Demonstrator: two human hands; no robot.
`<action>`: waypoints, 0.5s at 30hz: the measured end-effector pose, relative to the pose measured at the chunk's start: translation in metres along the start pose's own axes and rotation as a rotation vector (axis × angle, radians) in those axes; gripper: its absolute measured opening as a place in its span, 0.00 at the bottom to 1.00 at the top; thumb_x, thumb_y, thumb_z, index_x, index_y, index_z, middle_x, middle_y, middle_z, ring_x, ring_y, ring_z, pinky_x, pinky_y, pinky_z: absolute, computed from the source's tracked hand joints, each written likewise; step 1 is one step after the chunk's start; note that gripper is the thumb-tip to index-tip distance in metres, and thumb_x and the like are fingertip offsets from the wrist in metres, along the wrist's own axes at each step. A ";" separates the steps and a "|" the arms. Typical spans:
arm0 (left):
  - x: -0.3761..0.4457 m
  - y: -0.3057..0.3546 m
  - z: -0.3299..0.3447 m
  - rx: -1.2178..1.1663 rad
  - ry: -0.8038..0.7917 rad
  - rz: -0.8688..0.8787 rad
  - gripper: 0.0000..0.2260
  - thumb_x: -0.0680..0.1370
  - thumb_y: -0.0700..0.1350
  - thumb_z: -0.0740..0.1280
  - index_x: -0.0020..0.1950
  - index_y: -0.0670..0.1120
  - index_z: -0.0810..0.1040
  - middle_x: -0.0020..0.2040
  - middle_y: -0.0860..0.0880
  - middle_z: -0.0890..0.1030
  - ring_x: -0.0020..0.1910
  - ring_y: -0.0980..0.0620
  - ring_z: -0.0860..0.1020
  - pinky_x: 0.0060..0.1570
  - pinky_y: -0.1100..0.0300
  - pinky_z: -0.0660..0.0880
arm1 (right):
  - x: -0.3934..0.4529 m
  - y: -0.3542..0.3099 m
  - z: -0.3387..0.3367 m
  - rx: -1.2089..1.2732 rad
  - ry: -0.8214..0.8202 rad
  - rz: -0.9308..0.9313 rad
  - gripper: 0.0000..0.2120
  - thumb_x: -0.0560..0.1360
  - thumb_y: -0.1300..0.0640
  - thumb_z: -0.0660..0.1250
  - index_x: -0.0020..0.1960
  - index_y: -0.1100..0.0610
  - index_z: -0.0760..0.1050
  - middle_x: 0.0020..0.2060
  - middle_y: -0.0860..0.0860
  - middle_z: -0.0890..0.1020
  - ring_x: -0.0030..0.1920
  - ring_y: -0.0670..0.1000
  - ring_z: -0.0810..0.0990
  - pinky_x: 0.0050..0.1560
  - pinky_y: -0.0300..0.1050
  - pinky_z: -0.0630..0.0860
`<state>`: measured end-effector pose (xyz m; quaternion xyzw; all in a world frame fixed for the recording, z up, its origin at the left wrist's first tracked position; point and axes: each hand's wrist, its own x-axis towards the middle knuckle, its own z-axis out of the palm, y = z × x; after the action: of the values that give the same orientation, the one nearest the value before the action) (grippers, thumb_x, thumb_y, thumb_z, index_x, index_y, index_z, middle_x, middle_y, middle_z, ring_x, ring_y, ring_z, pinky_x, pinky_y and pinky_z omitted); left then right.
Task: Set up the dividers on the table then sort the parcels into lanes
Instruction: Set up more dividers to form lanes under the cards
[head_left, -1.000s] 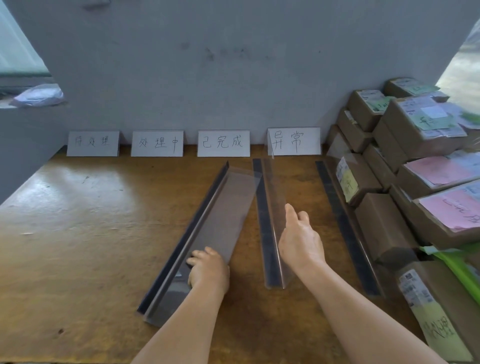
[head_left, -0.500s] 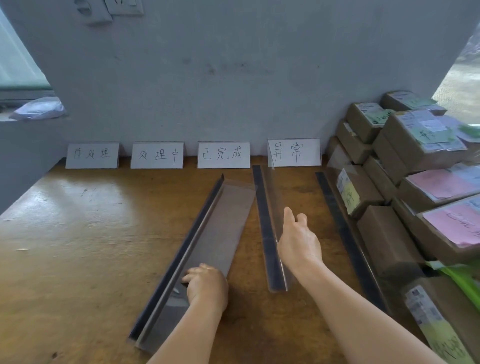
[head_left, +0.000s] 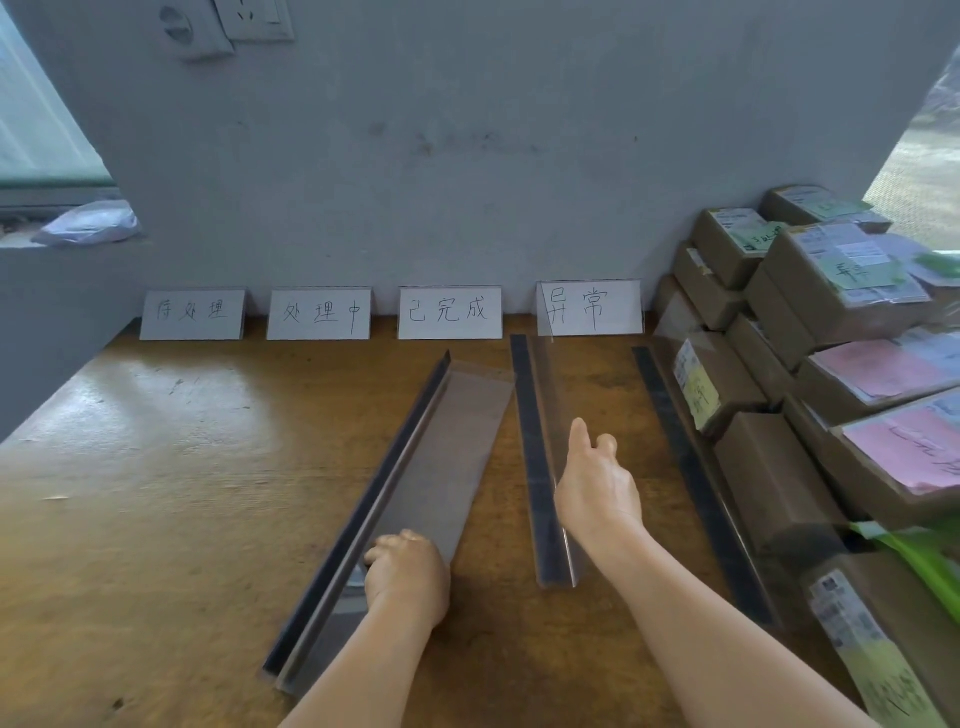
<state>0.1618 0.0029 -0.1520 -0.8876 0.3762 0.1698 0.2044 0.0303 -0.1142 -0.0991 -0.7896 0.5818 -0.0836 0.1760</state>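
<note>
Divider (head_left: 415, 467) has slid nearer, left hand (head_left: 408, 577) gripping it; right hand (head_left: 597, 483) relaxed.

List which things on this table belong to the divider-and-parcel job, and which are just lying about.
Part of the job:
- slanted divider, gripped by the left hand
- upright divider, with the right hand against it
- third divider beside the parcels
- stacked parcels
- four lane signs

Just lying about:
- wall sockets
- white bag on the ledge
</note>
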 end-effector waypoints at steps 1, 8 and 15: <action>-0.001 0.000 -0.001 -0.009 -0.001 0.002 0.21 0.82 0.43 0.57 0.73 0.36 0.61 0.68 0.35 0.68 0.66 0.39 0.70 0.64 0.51 0.71 | 0.001 0.000 0.000 -0.002 -0.004 0.001 0.37 0.77 0.65 0.63 0.78 0.53 0.46 0.70 0.59 0.62 0.44 0.51 0.80 0.40 0.42 0.82; 0.003 -0.005 0.004 -0.131 -0.020 -0.002 0.21 0.81 0.45 0.57 0.72 0.38 0.63 0.68 0.36 0.68 0.66 0.39 0.70 0.63 0.52 0.72 | 0.002 0.001 -0.002 -0.009 -0.001 -0.012 0.36 0.78 0.63 0.63 0.78 0.54 0.45 0.71 0.60 0.62 0.47 0.53 0.80 0.40 0.42 0.81; 0.003 -0.007 0.012 -0.274 0.040 0.048 0.22 0.81 0.50 0.56 0.71 0.41 0.63 0.69 0.39 0.67 0.68 0.41 0.67 0.62 0.52 0.71 | -0.009 0.003 -0.002 -0.023 0.013 -0.065 0.33 0.80 0.51 0.59 0.78 0.59 0.45 0.73 0.59 0.60 0.68 0.57 0.67 0.60 0.47 0.74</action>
<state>0.1669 0.0109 -0.1618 -0.9012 0.3744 0.2068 0.0696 0.0241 -0.1068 -0.0973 -0.8094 0.5581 -0.0877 0.1601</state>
